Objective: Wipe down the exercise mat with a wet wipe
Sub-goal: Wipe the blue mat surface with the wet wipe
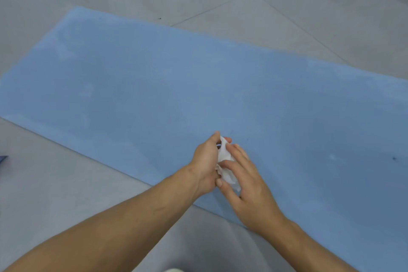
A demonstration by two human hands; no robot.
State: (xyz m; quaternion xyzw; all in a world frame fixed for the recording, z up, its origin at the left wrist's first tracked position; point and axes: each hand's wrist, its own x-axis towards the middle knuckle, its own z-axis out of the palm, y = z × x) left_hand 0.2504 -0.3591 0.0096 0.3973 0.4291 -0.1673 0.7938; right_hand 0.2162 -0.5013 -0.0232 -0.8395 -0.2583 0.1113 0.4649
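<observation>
A light blue exercise mat (154, 86) lies flat on the grey tiled floor and runs from the far left to the right edge of the head view. Above its near edge both hands meet around a crumpled white wet wipe (225, 157). My left hand (205, 163) grips the wipe from the left, thumb and fingers curled round its top. My right hand (247, 181) pinches the wipe's lower part between thumb and fingers. Most of the wipe is hidden between the two hands.
Grey floor tiles (287, 13) surround the mat. A dark blue corner of some object (3, 159) pokes in at the left edge. Small dark specks (394, 158) mark the mat at the right.
</observation>
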